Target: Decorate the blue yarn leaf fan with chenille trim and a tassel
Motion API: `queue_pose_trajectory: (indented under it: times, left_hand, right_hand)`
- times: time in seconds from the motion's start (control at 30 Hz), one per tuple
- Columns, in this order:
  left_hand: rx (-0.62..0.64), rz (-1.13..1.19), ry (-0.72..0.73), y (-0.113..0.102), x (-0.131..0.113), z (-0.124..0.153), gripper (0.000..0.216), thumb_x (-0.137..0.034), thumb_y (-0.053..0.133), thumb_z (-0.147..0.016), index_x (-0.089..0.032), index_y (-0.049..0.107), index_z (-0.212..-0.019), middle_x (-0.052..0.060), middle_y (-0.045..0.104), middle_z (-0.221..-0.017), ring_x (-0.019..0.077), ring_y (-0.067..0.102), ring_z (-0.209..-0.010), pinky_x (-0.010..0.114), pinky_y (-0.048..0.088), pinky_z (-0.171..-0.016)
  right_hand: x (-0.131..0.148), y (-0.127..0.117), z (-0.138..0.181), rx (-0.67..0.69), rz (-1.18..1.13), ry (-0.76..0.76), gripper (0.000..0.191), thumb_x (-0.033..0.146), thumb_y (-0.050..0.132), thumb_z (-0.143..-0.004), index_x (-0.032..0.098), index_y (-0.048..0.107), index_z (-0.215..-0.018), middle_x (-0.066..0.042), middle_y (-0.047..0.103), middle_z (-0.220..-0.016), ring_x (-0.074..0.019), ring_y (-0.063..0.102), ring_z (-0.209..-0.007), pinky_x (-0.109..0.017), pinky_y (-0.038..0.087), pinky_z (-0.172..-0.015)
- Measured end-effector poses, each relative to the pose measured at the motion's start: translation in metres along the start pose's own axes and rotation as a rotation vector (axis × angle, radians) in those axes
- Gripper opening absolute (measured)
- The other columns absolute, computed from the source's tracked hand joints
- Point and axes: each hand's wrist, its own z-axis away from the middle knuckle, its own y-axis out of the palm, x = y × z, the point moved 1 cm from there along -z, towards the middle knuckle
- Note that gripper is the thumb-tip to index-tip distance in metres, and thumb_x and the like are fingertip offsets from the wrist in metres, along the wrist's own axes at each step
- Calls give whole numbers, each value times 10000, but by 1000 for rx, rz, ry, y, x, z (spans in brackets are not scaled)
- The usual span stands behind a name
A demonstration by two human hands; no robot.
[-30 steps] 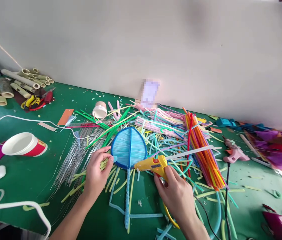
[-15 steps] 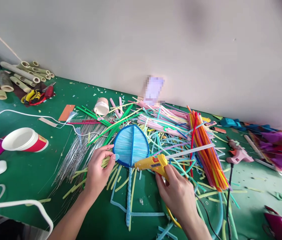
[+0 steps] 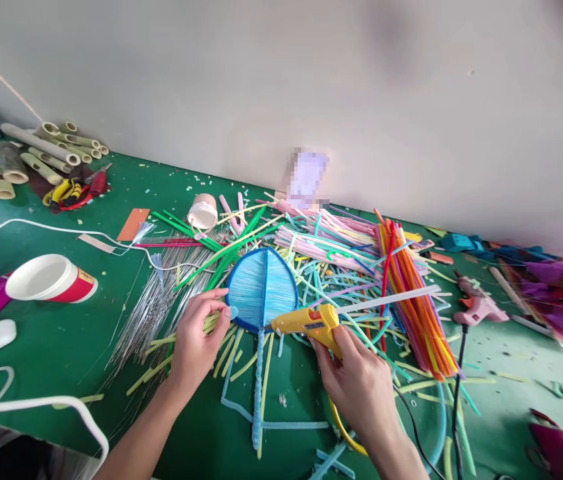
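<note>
My right hand point(image 3: 358, 373) is wrapped round the handle of a yellow hot glue gun point(image 3: 306, 321), with a long pale glue stick point(image 3: 388, 299) coming out of its back. The gun's nozzle is at the base of a blue leaf shape point(image 3: 246, 293), which has a dark blue rim and midrib; contact there is unclear. A twisted light-blue pipe-cleaner stem point(image 3: 256, 400) runs down from the leaf. Between thumb and fingers, my left hand point(image 3: 201, 337) pinches a small light-blue piece point(image 3: 234, 312) beside the leaf's left edge.
Pipe cleaners point(image 3: 321, 243) lie heaped behind the leaf, with an orange bundle point(image 3: 418, 313) to the right. A pink glue gun point(image 3: 481, 307) lies beyond it. At left are a paper cup point(image 3: 78, 287), white cables point(image 3: 56, 401), silvery wires point(image 3: 146, 313), pliers point(image 3: 71, 193) and bamboo tubes point(image 3: 41, 150).
The yellow glue gun and my right hand have shifted slightly to the right, the nozzle rising a little. My left hand keeps its pinch and has hardly moved.
</note>
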Motion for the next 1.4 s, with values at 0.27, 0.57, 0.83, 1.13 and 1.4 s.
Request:
queue_pose_trajectory:
  times: [0.27,0.57,0.83,1.13,1.4]
  left_hand:
    - [-6,-10,-4,0,0,-1,105,-252,563,-955,-213,622,-878,85,660,-1165,233,613,-1146,388,482,-973]
    - [-12,-13,6,0,0,0,101,-244,566,-953,-211,620,-874,76,665,-1148,227,617,-1134,378,482,-974]
    - [-5,-13,8,1,1,0,100,-249,566,-953,-219,623,-876,71,664,-1158,228,617,-1141,375,494,-955]
    - [-4,-12,6,0,1,0,108,-258,565,-954,-219,625,-872,74,666,-1160,230,617,-1142,377,490,-955]
    - [0,19,-19,1,1,0,112,-272,570,-952,-221,629,-871,71,665,-1167,228,609,-1155,378,487,-962]
  right_hand:
    - [-3,-2,3,26,-30,-39,125,234,445,-970,191,562,-963,0,647,-741,-130,586,-493,-242,361,-455]
    - [-5,-1,6,53,-69,-30,98,219,464,-964,196,559,-973,9,653,-778,-124,576,-505,-239,372,-465]
    - [-3,0,3,37,-100,-11,99,224,468,-958,206,551,-907,6,655,-777,-122,569,-500,-233,388,-474]
    - [-4,-1,5,49,-131,-8,93,202,478,-943,205,569,-927,15,646,-765,-118,572,-504,-228,393,-477]
    - [4,-1,-3,-55,-93,60,202,312,547,-928,216,519,-753,21,615,-677,-109,540,-476,-226,382,-478]
